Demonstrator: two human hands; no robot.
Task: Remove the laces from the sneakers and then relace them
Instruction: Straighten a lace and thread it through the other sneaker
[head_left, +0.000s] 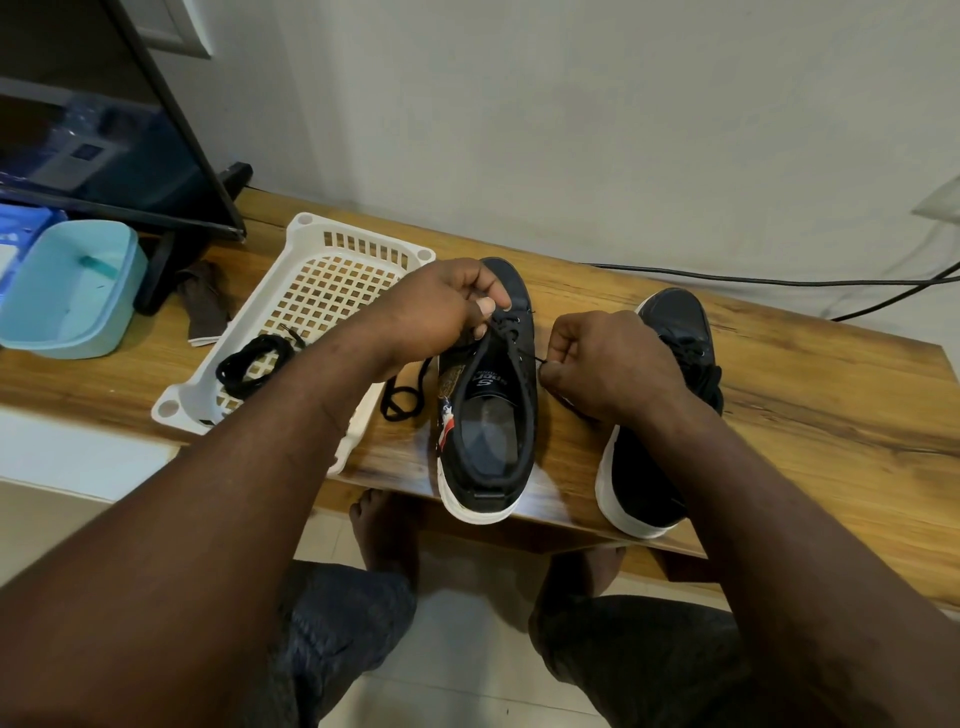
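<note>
Left hand (447, 306) is curled over the front of the middle sneaker (488, 415). Its thumb and finger pinch the black lace (505, 319) by the holes on the shoe's left side. Off to the left sits a white basket (311, 234) with one loose lace (249, 358) coiled up inside it.

The middle sneaker lies long-ways, toe to the wall and heel at the edge of the table (779, 395). Just to its right, in the gap between the two shoes, the right hand (608, 364) pinches a thin end of the black lace that sticks out sideways from a hole. So the lace runs across the shoe, from one hand to the other. I think the next pull goes out to the right, and the right hand is nearer for that.

The other sneaker (670, 322) stands farthest right, partly hidden behind that hand, and it looks laced. I count two sneakers, two hands, one basket and one loose lace.
</note>
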